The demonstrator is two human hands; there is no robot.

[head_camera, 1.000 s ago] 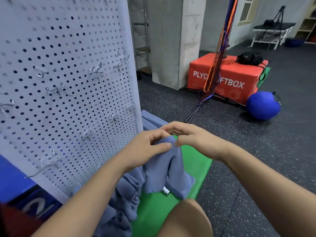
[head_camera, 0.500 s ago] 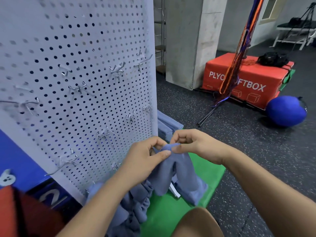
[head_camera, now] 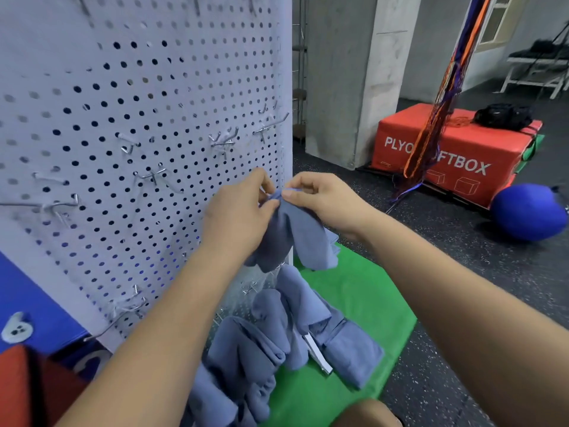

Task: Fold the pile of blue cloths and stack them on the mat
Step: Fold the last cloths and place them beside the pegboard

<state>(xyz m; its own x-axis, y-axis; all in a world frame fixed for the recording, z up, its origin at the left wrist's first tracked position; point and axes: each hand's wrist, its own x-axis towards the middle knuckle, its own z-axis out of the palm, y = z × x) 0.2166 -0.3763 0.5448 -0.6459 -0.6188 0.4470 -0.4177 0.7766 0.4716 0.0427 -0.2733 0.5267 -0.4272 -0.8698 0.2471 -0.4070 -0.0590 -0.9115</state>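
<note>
Now cloth (head_camera: 295, 232) pinched between hands (head_camera: 278, 198).

"PLYO", "FTBOX" on red box (head_camera: 455, 152)

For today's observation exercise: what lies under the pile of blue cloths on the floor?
The green mat shows beneath and beside the pile of blue cloths. The pile's left part runs off the mat; what lies under it is covered.

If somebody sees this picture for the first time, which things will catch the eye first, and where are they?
At the centre, the left hand and right hand pinch the top of one blue cloth, lifted above the crumpled pile on the green mat. The white pegboard fills the left side. Far right, a red box and blue ball sit on the dark floor.
</note>
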